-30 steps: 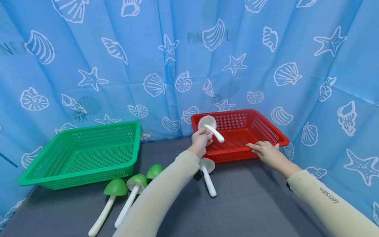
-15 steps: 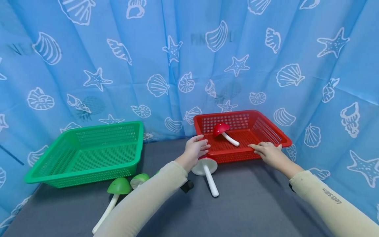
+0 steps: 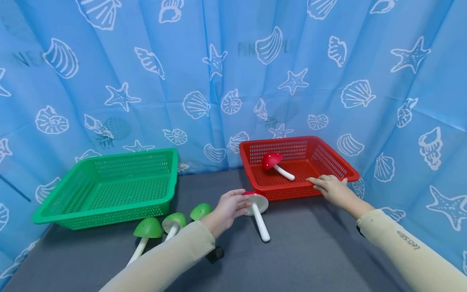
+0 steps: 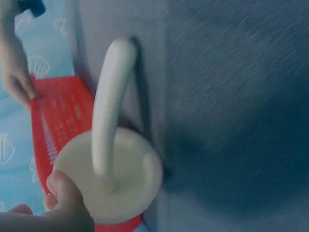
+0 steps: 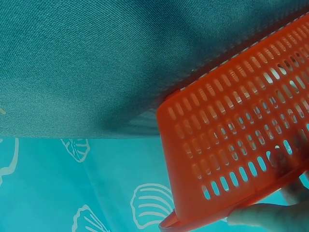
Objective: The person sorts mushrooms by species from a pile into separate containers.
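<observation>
A toy mushroom (image 3: pixel 260 223) with a red cap and white stem lies in front of the red basket (image 3: pixel 282 193), its pale underside facing up. My left hand (image 3: pixel 228 209) is at the cap's left side, fingers extended. In the left wrist view the thumb overlaps the edge of the pale cap (image 4: pixel 137 193). Inside the basket lies another red mushroom (image 3: pixel 270 160) with white dots. My right hand (image 3: pixel 330 189) grips the basket's front rim near its right corner; the right wrist view shows the thumb outside the perforated wall (image 5: pixel 179 179) and fingers through its slots.
A green basket (image 3: pixel 109 217) stands at the left on the dark tablecloth (image 3: pixel 310 251). Three green-capped mushrooms (image 3: pixel 147 228) lie before it, partly behind my left sleeve. A blue curtain (image 3: pixel 233 61) with shell prints hangs behind.
My left hand let go of a red mushroom, which now lies in the red basket, then came back down and left to the mushroom in front. The right hand kept to the rim.
</observation>
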`<act>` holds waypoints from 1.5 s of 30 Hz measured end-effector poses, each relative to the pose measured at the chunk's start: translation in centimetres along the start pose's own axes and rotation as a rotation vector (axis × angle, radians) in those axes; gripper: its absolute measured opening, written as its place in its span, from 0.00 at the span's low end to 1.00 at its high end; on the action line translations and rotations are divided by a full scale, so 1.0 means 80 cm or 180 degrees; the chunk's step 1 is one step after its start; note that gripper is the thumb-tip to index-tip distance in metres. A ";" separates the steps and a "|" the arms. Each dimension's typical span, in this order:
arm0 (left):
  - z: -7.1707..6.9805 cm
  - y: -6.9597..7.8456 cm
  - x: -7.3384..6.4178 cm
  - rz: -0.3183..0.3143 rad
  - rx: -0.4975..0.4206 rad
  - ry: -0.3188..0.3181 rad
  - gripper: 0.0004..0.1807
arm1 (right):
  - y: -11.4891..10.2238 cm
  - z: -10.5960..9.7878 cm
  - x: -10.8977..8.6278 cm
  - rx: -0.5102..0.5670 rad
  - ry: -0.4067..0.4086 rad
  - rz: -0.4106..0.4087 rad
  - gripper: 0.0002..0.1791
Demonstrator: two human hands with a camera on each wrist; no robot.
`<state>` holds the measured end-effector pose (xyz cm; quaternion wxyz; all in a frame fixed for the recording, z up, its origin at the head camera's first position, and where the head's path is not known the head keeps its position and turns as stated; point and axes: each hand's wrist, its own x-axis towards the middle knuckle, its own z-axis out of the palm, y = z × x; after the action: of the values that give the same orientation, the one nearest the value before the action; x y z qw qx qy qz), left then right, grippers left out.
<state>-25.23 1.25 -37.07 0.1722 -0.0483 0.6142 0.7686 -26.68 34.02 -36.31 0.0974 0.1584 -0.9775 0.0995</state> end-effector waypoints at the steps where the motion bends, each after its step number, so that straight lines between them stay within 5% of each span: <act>1: -0.001 -0.004 -0.003 -0.0010 0.0043 0.0016 0.20 | 0.000 0.000 0.000 0.0000 -0.0003 0.0002 0.23; 8: 0.001 -0.042 -0.011 0.0000 0.0264 0.0077 0.22 | 0.002 0.002 0.000 0.0090 0.0005 -0.0009 0.23; 18: 0.014 -0.072 -0.011 -0.0001 0.0101 0.0098 0.29 | 0.002 0.004 0.001 0.0044 0.0019 -0.0004 0.23; 31: 0.029 -0.085 0.005 0.0060 0.0133 0.0180 0.30 | 0.001 0.003 0.003 0.0057 -0.0008 0.0042 0.23; 45: 0.019 -0.083 -0.005 0.0008 0.0004 0.0187 0.28 | 0.000 0.001 0.003 0.0042 0.0005 0.0011 0.23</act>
<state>-22.49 3.84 -42.77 0.1532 -0.0700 0.6195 0.7667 -26.93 33.91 -36.36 0.0969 0.1573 -0.9770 0.1062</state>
